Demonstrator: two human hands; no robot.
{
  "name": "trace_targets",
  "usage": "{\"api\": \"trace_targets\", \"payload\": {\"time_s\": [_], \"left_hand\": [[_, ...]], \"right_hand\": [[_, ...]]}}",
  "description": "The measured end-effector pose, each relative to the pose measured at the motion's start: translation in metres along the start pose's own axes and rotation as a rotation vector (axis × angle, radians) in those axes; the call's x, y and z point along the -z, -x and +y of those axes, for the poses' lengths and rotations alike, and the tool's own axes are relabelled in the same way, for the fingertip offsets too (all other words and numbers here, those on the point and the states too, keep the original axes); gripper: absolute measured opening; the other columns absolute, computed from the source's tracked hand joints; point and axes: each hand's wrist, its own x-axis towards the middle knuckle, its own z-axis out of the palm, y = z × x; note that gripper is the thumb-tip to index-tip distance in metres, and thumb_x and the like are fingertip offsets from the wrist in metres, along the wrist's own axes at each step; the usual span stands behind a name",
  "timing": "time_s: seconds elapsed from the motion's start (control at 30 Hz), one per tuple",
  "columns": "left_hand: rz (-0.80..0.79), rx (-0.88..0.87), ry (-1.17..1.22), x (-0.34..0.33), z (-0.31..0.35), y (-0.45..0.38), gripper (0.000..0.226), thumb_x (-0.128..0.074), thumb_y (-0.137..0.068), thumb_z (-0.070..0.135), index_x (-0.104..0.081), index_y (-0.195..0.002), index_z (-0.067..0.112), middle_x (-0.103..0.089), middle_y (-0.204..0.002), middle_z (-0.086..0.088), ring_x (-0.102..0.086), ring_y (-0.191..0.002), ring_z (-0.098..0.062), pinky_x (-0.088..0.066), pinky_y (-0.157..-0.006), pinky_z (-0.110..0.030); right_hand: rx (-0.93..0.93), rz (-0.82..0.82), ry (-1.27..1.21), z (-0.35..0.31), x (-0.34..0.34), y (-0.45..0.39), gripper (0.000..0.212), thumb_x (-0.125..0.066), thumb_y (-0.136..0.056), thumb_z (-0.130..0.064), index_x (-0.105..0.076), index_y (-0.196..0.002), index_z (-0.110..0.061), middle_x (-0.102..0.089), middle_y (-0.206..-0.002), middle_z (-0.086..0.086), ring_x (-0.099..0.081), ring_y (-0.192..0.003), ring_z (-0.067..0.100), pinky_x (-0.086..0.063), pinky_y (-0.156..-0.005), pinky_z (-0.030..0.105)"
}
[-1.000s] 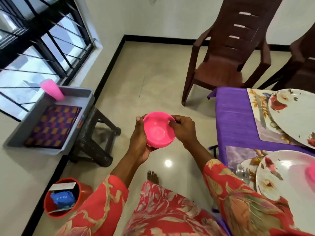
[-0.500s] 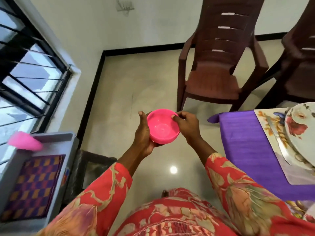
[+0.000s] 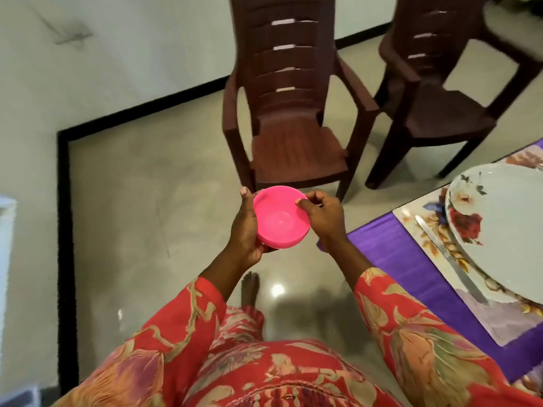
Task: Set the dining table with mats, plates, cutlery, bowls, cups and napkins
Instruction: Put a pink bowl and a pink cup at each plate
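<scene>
Pink bowl (image 3: pixel 281 217) grasped by left hand (image 3: pixel 245 230) and right hand (image 3: pixel 323 216) fingers, kept level; plate (image 3: pixel 499 230) waiting right of fingers.

The plate (image 3: pixel 505 230) and placemat (image 3: pixel 423 218) run off the right edge.

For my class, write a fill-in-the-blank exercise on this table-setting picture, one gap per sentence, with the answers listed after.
1. Both hands hold a bowl whose colour is ____.
2. The knife lies on the mat beside the ____.
3. The cloth on the table is ____ in colour.
4. Behind the bowl stand ____ brown chairs.

Answers: pink; plate; purple; two
</scene>
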Motion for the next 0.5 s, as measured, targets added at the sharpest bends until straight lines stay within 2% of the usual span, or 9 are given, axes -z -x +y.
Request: {"api": "trace_targets", "payload": {"time_s": [0.07, 0.17, 0.27, 0.37, 0.43, 0.5], "left_hand": [[-0.068, 0.038, -0.073, -0.014, 0.022, -0.033, 0.059, -0.030, -0.084, 0.073, -0.058, -0.114, 0.031, -0.066, -0.108, -0.006, -0.063, -0.099, -0.036, -0.049, -0.086, -0.060], [-0.196, 0.080, -0.187, -0.037, 0.058, -0.077, 0.052, -0.025, -0.087, 0.071, -0.059, -0.104, 0.035, -0.066, -0.103, -0.002, -0.064, -0.095, -0.033, -0.052, -0.081, -0.055], [-0.354, 0.127, -0.316, -0.062, 0.088, -0.120, 0.052, -0.019, -0.088, 0.069, -0.058, -0.101, 0.037, -0.066, -0.109, -0.002, -0.063, -0.098, -0.034, -0.056, -0.065, -0.044], [-0.477, 0.170, -0.356, -0.090, 0.110, -0.157, 0.054, -0.022, -0.088, 0.070, -0.060, -0.102, 0.034, -0.063, -0.119, -0.009, -0.064, -0.101, -0.036, -0.057, -0.069, -0.048], [-0.529, 0.158, -0.388, -0.110, 0.122, -0.178, 0.054, -0.023, -0.090, 0.066, -0.062, -0.100, 0.030, -0.067, -0.109, -0.007, -0.067, -0.091, -0.030, -0.059, -0.064, -0.044], [-0.596, 0.169, -0.406, -0.129, 0.128, -0.193, 0.054, -0.022, -0.091, 0.064, -0.062, -0.099, 0.028, -0.069, -0.104, -0.005, -0.068, -0.089, -0.027, -0.059, -0.069, -0.045]], "right_hand": [[-0.018, 0.065, -0.027, -0.003, 0.001, -0.026, 0.001, -0.064, -0.086, -0.010, -0.064, -0.085, -0.010, -0.060, -0.074, -0.004, -0.052, -0.068, 0.007, -0.044, -0.064, 0.023], [-0.062, 0.162, -0.082, -0.011, 0.001, -0.064, 0.006, -0.064, -0.085, -0.006, -0.061, -0.082, -0.010, -0.057, -0.071, -0.007, -0.051, -0.066, 0.008, -0.043, -0.062, 0.021], [-0.101, 0.267, -0.084, -0.022, 0.003, -0.100, 0.012, -0.064, -0.086, -0.009, -0.058, -0.076, -0.013, -0.056, -0.071, -0.007, -0.051, -0.066, 0.006, -0.042, -0.057, 0.015], [-0.116, 0.375, -0.111, -0.029, 0.007, -0.131, 0.023, -0.065, -0.086, -0.011, -0.053, -0.068, -0.020, -0.055, -0.070, -0.005, -0.051, -0.066, 0.010, -0.042, -0.059, 0.019], [-0.121, 0.456, -0.126, -0.034, 0.012, -0.149, 0.026, -0.066, -0.085, -0.010, -0.052, -0.065, -0.021, -0.055, -0.068, -0.004, -0.050, -0.066, 0.010, -0.042, -0.059, 0.021], [-0.121, 0.539, -0.124, -0.037, 0.019, -0.162, 0.030, -0.067, -0.084, -0.009, -0.050, -0.062, -0.021, -0.052, -0.065, -0.005, -0.047, -0.062, 0.008, -0.040, -0.058, 0.021]]}}
